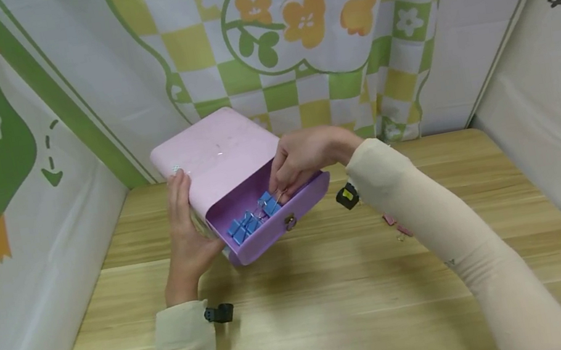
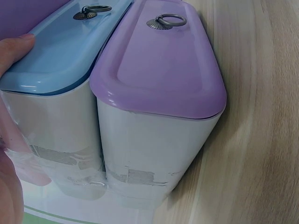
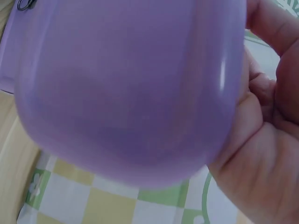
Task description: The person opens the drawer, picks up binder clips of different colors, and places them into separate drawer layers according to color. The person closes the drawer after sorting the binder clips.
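Note:
A pink-topped drawer box [image 1: 219, 148] stands on the table with its top purple drawer [image 1: 263, 234] pulled out. Several blue binder clips [image 1: 244, 227] lie in that drawer. My left hand [image 1: 186, 235] rests against the box's left side with fingers fairly straight; one digit touches the front of a blue drawer [image 2: 60, 51] below. My right hand [image 1: 305, 155] reaches over the drawer's right end, fingertips pinching a blue binder clip [image 1: 270, 203] by its wire handles. In the right wrist view the drawer front [image 3: 131, 93] hides those fingertips.
A lower purple drawer [image 2: 163, 60] with a ring pull is closed. Small pink binder clips [image 1: 403, 231] lie on the wooden table [image 1: 308, 333], partly behind my right forearm. A patterned curtain [image 1: 247, 49] hangs behind the box, with printed cloth at both sides.

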`<state>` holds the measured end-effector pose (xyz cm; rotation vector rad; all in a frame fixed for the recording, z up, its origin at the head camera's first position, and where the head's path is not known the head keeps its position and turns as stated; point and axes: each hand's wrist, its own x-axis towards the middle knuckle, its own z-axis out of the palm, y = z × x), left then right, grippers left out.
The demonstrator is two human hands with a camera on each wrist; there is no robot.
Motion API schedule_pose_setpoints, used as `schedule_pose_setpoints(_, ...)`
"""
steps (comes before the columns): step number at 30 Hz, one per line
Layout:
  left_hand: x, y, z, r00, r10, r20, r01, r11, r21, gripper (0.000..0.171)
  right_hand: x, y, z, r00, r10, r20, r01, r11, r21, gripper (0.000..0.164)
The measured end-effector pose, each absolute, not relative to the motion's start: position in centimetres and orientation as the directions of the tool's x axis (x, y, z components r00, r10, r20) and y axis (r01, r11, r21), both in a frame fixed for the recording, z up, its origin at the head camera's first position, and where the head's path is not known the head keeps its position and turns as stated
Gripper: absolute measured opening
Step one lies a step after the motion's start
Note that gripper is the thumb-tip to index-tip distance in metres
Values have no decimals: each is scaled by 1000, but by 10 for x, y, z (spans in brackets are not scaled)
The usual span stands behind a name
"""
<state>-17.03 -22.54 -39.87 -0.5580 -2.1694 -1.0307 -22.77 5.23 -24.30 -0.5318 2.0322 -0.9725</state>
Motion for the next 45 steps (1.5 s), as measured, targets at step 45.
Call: schedule_pose_setpoints(45,-173,-227,-401,-642,102,760,667,563,488,126,-237,169,-239,-847,-385,-366,145,496,-856,33)
